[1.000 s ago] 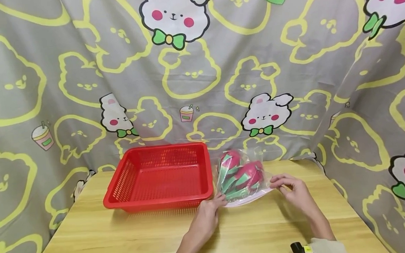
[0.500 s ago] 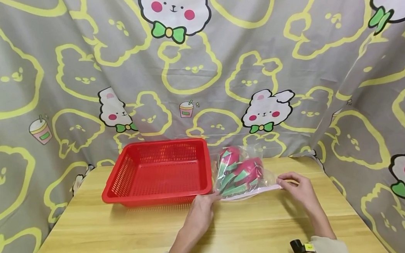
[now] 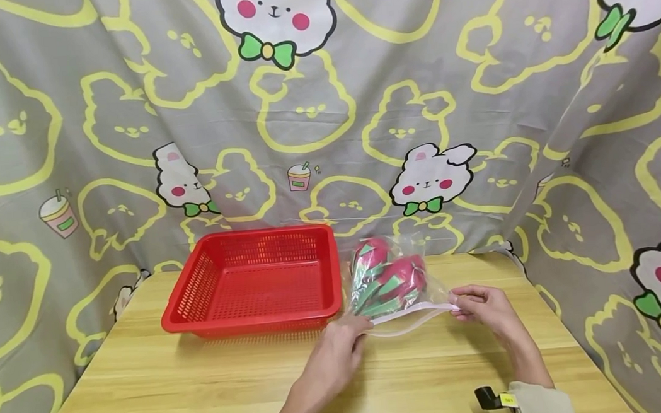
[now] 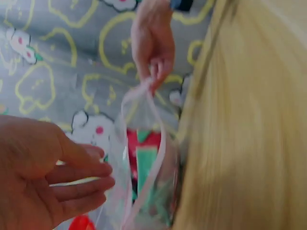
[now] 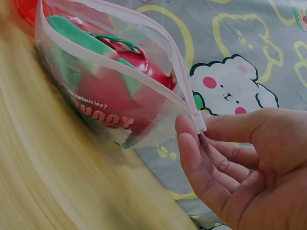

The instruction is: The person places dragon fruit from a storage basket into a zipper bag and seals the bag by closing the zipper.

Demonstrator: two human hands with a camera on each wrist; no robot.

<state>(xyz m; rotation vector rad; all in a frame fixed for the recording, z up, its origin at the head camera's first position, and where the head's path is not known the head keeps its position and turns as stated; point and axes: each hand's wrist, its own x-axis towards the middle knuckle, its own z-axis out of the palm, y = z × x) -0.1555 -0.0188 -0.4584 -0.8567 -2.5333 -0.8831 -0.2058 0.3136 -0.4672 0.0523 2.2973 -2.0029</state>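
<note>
A clear slider zip bag [image 3: 434,286] stands on the table right of the red basket, its mouth gaping. Inside are two pink-red dragon fruits with green scales; one dragon fruit [image 3: 405,276] is nearer, the other dragon fruit [image 3: 371,254] behind it. My right hand [image 3: 484,309] pinches the white slider [image 5: 199,122] at the right end of the bag's mouth between thumb and fingers. At the left end is my left hand [image 3: 335,349], its fingertips right at the bag's edge. In the left wrist view the left hand's fingers [image 4: 79,189] are extended and relaxed beside the bag's rim.
A red plastic basket [image 3: 252,325] with slotted walls stands to the left, close beside the bag. The wooden table [image 3: 205,391] ends at a grey patterned curtain [image 3: 314,131] behind. A small black device [image 3: 487,398] sits at my right wrist.
The bag's mouth first draws nearly straight, then gapes again, its front rim sagging toward me. My right hand moved slightly right with the bag's corner; my left hand shifted left, then back right.
</note>
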